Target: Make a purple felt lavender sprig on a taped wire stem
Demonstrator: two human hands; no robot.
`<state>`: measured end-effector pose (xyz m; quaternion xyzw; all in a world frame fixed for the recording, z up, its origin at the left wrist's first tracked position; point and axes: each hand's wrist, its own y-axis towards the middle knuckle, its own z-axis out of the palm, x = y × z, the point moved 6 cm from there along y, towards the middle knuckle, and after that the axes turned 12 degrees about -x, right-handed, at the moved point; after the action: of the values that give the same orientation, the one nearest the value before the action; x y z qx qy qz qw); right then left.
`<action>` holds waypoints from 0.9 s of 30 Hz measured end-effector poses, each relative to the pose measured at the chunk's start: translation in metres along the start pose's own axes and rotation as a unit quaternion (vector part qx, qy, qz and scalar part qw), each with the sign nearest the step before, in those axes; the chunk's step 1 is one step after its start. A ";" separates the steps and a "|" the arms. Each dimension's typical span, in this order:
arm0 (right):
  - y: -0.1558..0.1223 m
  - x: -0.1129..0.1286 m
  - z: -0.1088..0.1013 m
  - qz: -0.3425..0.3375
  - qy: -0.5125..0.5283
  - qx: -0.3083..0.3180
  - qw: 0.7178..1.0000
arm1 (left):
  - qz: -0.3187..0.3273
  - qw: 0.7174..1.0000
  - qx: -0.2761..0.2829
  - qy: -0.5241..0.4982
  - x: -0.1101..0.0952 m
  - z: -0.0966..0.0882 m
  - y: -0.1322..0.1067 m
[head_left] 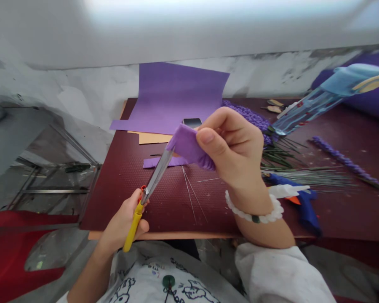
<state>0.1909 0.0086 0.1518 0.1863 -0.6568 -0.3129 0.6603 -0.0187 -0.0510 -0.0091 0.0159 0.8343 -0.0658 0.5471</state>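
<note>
the person's l hand (123,223) is closed around the scissors (158,173) at the yellow & red handles, w/ blades pointing up & away from the body. the r hand (236,145) is pinching a purple piece (188,143) by its r side. the piece is in the air above the table (116,198), & the blade tips are at its l end; if they cut into it, one cannot tell.

on the table, a purple strip (150,163) lies partly behind the blades, w/ thin wires (190,195) just beside it. further back is a big purple sheet (180,90), its far part rising along the wall (104,86), & a phone (192,123) near its front edge. to the r are purple flowers (248,118), a bottle (322,103) & a blue glue gun (306,206). the r wrist has a white bracelet (273,213).
</note>
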 end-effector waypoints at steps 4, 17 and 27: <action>0.001 0.002 0.001 -0.008 0.003 0.004 1.000 | 0.004 1.000 0.015 -0.009 0.004 -0.001 -0.002; -0.001 0.004 0.004 0.000 0.005 0.006 1.000 | 0.030 0.999 0.011 -0.039 -0.005 0.006 0.000; -0.003 0.003 0.005 0.001 0.021 0.003 1.000 | 0.047 0.996 -0.025 0.071 -0.011 0.006 0.009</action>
<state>0.1856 0.0055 0.1527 0.1944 -0.6438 -0.3062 0.6738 -0.0076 -0.0425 -0.0023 0.0461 0.8706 -0.0179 0.4895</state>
